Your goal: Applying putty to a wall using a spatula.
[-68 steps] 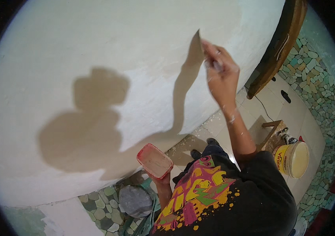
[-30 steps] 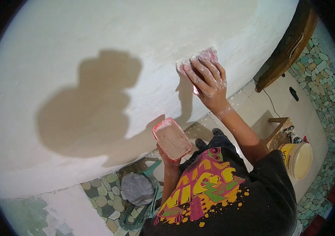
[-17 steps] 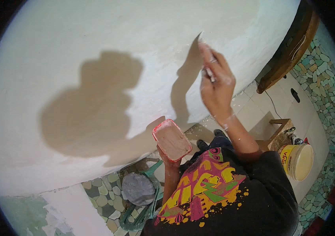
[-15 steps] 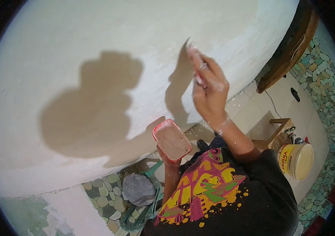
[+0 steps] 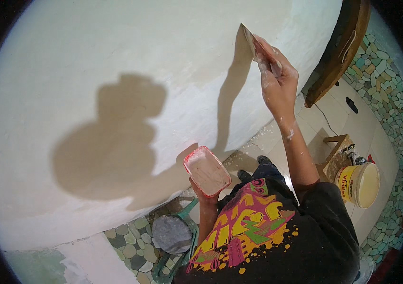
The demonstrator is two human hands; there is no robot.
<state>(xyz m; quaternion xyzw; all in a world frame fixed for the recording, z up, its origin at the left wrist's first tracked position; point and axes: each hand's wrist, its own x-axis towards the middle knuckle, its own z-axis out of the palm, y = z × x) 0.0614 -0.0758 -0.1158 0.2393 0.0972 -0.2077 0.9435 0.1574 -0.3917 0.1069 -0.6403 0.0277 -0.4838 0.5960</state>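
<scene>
My right hand (image 5: 279, 87), smeared with white, is closed around a putty knife (image 5: 250, 41) up against the pale wall (image 5: 187, 52). The blade's pointed corner is at the wall surface, and its edge-on tilt hides how much of it touches. Lower down, my left hand (image 5: 202, 193) grips a rectangular red-rimmed tub (image 5: 186, 166) from below and behind. Its fingers are mostly hidden by the tub. Inside lies a layer of pinkish-white putty (image 5: 207, 174) with scrape marks.
A green plastic chair (image 5: 189, 208) with a round grey object (image 5: 170, 234) stands at lower left. On the right are a wooden stool (image 5: 336, 154), a yellow-and-white bucket (image 5: 353, 187) and a curved wooden piece (image 5: 324, 90). White spots dot the tiled floor (image 5: 272, 137).
My right hand has moved up and to the right along the wall with the putty knife, the arm stretching out further. The tub in my left hand has hardly moved.
</scene>
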